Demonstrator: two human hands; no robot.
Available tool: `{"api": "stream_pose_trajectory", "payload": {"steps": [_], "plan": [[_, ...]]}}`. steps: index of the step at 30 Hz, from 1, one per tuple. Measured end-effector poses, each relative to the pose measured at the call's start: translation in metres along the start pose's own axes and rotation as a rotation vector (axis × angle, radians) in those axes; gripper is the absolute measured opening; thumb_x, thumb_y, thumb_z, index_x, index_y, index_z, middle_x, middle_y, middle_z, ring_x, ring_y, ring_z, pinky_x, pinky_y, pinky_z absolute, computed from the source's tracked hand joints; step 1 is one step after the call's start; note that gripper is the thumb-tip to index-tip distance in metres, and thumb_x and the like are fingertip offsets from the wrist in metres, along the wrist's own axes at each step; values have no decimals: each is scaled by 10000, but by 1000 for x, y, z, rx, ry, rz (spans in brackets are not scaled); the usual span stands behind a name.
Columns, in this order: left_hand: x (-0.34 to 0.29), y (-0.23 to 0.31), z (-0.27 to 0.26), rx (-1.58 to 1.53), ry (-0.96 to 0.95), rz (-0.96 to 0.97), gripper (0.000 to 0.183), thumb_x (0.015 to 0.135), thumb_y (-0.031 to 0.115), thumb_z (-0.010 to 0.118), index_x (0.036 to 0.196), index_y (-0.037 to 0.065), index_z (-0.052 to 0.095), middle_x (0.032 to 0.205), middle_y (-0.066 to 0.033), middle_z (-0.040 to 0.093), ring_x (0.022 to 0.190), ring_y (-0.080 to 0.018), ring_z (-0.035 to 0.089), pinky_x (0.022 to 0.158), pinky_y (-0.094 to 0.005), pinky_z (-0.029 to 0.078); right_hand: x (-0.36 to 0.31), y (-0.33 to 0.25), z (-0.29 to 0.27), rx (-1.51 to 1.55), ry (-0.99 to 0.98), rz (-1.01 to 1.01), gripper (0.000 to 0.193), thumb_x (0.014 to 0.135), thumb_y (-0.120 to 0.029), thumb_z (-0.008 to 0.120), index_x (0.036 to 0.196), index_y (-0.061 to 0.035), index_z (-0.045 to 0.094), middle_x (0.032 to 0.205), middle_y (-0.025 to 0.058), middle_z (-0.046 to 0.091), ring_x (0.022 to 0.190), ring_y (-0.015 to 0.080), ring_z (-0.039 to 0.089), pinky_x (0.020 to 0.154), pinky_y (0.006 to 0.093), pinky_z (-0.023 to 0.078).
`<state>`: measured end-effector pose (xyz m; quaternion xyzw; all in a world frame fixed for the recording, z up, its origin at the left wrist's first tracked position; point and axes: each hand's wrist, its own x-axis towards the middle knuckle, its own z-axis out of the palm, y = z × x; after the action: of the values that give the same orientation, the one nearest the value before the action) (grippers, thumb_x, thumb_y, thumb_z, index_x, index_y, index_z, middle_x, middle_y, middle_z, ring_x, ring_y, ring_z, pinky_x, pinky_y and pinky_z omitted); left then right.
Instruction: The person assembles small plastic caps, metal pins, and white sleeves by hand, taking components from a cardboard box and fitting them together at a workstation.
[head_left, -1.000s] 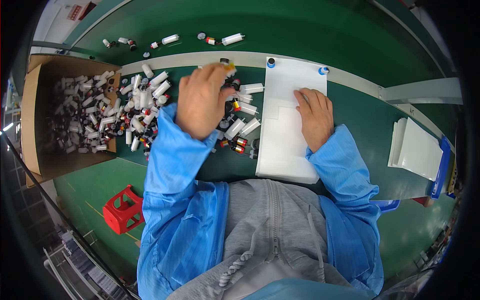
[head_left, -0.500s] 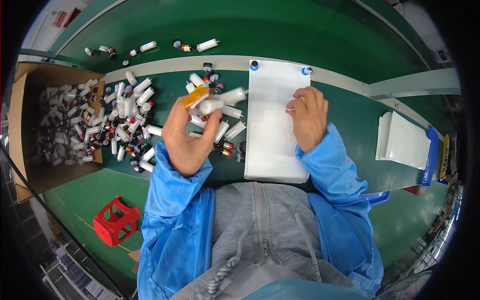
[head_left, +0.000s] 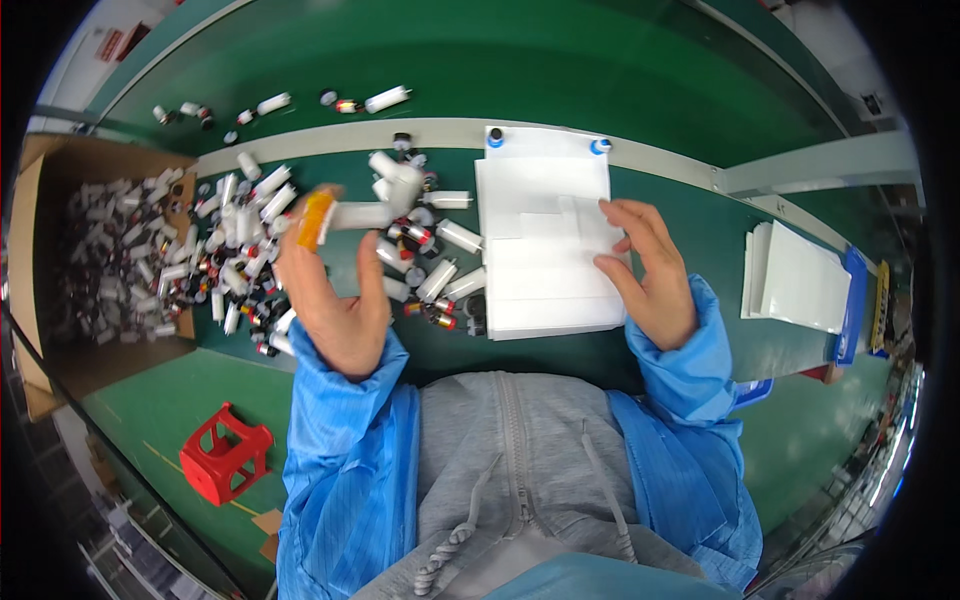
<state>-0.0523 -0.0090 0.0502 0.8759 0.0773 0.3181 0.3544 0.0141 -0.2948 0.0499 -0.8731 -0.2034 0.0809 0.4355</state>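
Observation:
My left hand (head_left: 335,300) hangs over the near side of a loose group of parts, thumb and fingers apart. An amber-yellow wrap (head_left: 317,220) covers one of its fingers. Just beyond that hand is a blurred white cylinder (head_left: 404,190), apart from the thumb; another white cylinder (head_left: 362,215) lies close by the wrapped finger. White sheets (head_left: 545,290) lie in an uneven stack in front of me, with a small rectangular piece (head_left: 541,226) on top. At their right edge, my right hand (head_left: 652,275) is open, its fingertips over the paper and the thumb spread from them.
A cardboard box (head_left: 30,290) full of similar parts stands at the left, a heap (head_left: 240,225) beside it. Two small blue-and-dark objects (head_left: 496,138) rest at the sheets' far edge. More white sheets (head_left: 805,280) are at right. A red stool (head_left: 225,455) stands on the floor.
My left hand has opened and drawn left, away from the white cylinder it held. My right hand has moved nearer and spread its fingers; the upper sheet now lies offset on the stack.

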Motion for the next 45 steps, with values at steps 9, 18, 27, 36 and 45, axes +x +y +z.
{"api": "stream_pose_trajectory", "payload": {"steps": [9, 18, 27, 36, 45], "plan": [[-30, 32, 67, -135, -719, 570, 462, 727, 130, 728, 1176, 72, 638, 1325, -147, 545, 1212, -306, 528, 1059, -449, 381, -2, 22, -20, -137, -480, -75, 288, 858, -108, 637, 1128, -10, 617, 1074, 172, 627, 1005, 335, 593, 822, 402, 506], [-49, 20, 99, -32, -894, 591, 275, 854, 209, 614, 1099, 91, 650, 1404, -242, 451, 1184, -316, 496, 946, -409, 366, 48, 56, 45, -358, 57, -214, 276, 691, 61, 730, 952, 10, 655, 1008, 112, 582, 930, 272, 604, 802, 343, 540], [-48, 18, 93, -46, -823, 574, 262, 813, 233, 640, 1058, 141, 651, 1413, -230, 449, 1167, -299, 508, 900, -408, 378, 75, 28, 9, -132, 492, -279, 244, 781, 68, 641, 991, -56, 631, 948, 102, 618, 809, 202, 585, 659, 266, 476], [-49, 7, 49, -552, -821, 452, 269, 791, 82, 653, 1057, 43, 652, 1306, -190, 549, 1005, -348, 593, 905, -440, 476, 122, -61, 91, 44, -473, -432, 706, 828, -2, 652, 1449, -117, 336, 1045, 174, 637, 952, 290, 640, 783, 363, 520], [-39, -41, -8, -87, -192, 46, 332, 725, -8, 684, 1054, 26, 649, 1138, -180, 626, 1051, -336, 603, 897, -398, 480, 172, -72, 166, 211, -590, -273, 774, 797, -16, 717, 1429, -86, 277, 1019, 133, 608, 891, 207, 627, 724, 316, 517]]}}
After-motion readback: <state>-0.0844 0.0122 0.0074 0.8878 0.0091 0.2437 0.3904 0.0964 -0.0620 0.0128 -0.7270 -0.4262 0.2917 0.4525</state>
